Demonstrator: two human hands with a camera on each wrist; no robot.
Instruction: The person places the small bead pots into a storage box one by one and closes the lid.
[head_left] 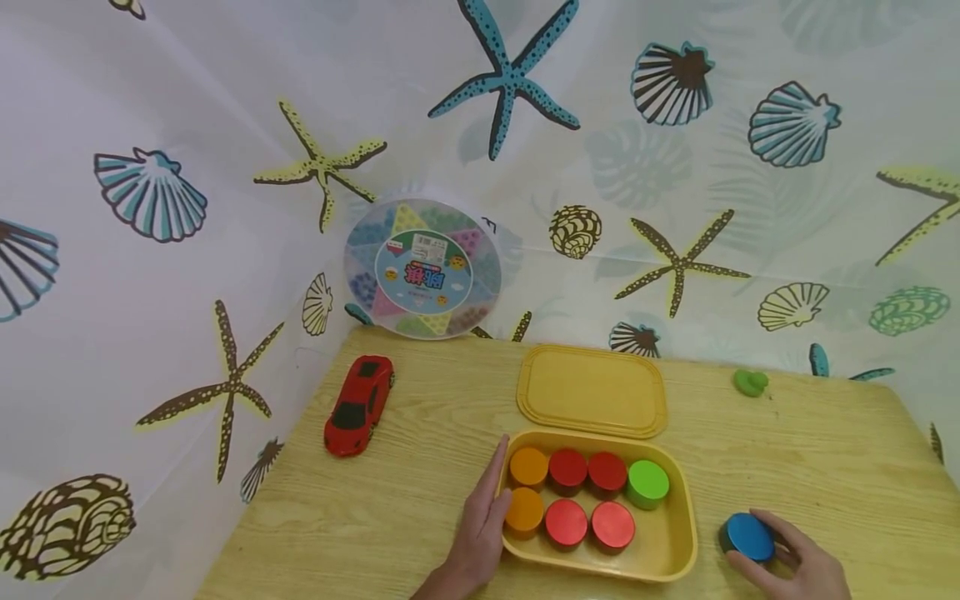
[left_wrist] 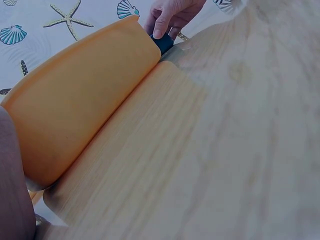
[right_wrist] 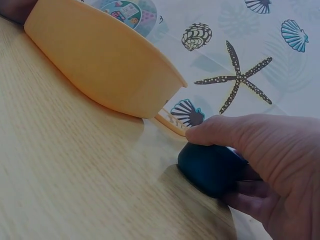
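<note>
My left hand (head_left: 476, 525) lies along the left end of a yellow-orange tray (head_left: 686, 533), its fingers straight against the outside wall. Inside the tray stand round blocks in two rows: orange ones (head_left: 528, 467) at the left, several red ones (head_left: 567, 521) in the middle and a green one (head_left: 648, 483) at the back right. On the table to the tray's right, my right hand (head_left: 802, 562) pinches a blue round block (head_left: 750, 536) between thumb and fingers. The right wrist view shows this block (right_wrist: 210, 167) close up, apart from the tray.
Behind the tray lies a flat yellow lid (head_left: 592, 392). A red toy car (head_left: 360, 406) sits at the left, and a small green toy duck (head_left: 751, 382) at the back right. A round game box (head_left: 423, 268) leans against the patterned cloth (head_left: 750, 208) behind the table.
</note>
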